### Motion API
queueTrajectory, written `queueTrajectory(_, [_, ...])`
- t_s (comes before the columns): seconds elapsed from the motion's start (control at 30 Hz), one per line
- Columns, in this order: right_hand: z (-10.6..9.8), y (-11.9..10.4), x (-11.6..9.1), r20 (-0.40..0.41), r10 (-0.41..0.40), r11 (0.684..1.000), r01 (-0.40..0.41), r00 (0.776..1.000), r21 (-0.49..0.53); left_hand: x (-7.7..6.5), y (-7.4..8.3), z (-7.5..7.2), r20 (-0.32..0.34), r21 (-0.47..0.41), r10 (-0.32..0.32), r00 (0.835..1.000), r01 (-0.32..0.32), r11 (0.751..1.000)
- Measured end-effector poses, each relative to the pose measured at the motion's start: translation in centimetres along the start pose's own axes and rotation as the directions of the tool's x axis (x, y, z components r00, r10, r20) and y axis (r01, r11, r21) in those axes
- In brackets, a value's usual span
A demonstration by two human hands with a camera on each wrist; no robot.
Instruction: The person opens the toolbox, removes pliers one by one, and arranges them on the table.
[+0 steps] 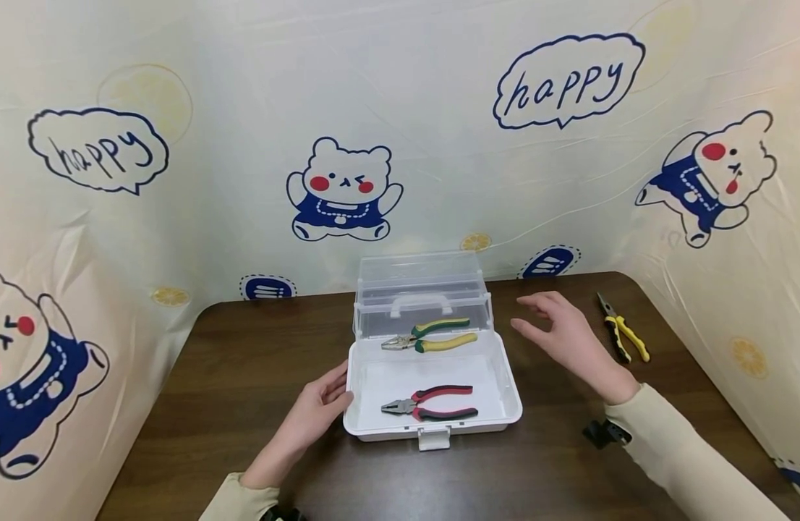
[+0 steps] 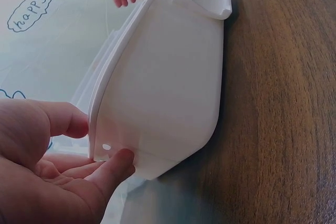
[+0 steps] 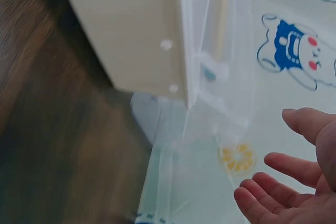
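A white toolbox (image 1: pixel 439 369) with its clear lid (image 1: pixel 419 271) raised stands on the table. My left hand (image 1: pixel 315 405) grips its left side, and in the left wrist view the fingers (image 2: pixel 123 163) pinch the rim at a corner. Inside, toward the front, lie combination pliers with red and black handles (image 1: pixel 445 391). Pliers with green and yellow handles (image 1: pixel 447 342) lie at the back, by the lid hinge. To the right of the box my right hand (image 1: pixel 566 340) hovers with fingers spread, holding nothing; the right wrist view shows it apart from the box.
Long-nose pliers with yellow and black handles (image 1: pixel 611 320) lie on the brown wooden table (image 1: pixel 257 354), near its right edge and beyond my right hand. A white latch (image 1: pixel 434 438) juts from the toolbox front. Patterned cloth (image 1: pixel 439 181) hangs behind and at both sides.
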State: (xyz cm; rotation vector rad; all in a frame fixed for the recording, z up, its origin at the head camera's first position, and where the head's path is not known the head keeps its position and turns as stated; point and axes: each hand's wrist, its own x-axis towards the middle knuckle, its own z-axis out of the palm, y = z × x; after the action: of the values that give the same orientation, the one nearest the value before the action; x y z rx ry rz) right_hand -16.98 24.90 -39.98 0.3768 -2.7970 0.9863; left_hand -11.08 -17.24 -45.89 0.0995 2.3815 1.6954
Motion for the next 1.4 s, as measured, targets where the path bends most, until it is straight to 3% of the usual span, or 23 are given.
queueTrajectory(0.43, [2.2, -3.3, 1.5, 0.127, -0.138, 0.988, 0.129, 0.982, 0.080, 0.1, 0.3, -0.3, 0.014, -0.009, 0.012, 1.000, -0.012, 1.000])
queueTrajectory(0.73, [4.8, -3.8, 3.8, 0.286, -0.265, 0.960, 0.223, 0.921, 0.170, 0.3, 0.0, -0.3, 0.001, -0.003, -0.004, 1.000, 0.004, 1.000])
queueTrajectory(0.93, [6.3, -3.6, 5.0, 0.391, -0.310, 0.951, 0.280, 0.867, 0.133, 0.1, -0.1, -0.2, 0.005, -0.007, -0.013, 1.000, 0.014, 1.000])
queueTrajectory(1.13, [7.1, -3.4, 5.9, 0.478, -0.306, 0.949, 0.305, 0.823, 0.081, -0.1, -0.1, -0.1, -0.001, -0.019, -0.015, 1.000, 0.015, 1.000])
queueTrajectory(1.27, [7.2, -3.2, 6.3, 0.514, -0.300, 0.945, 0.323, 0.804, 0.046, 0.0, -0.1, 0.0, -0.003, -0.026, -0.019, 1.000, 0.019, 0.999])
queueTrajectory(1.4, [7.2, -2.9, 6.4, 0.513, -0.309, 0.943, 0.327, 0.801, 0.058, 0.1, -0.2, 0.0, -0.005, -0.025, -0.022, 1.000, 0.022, 0.999])
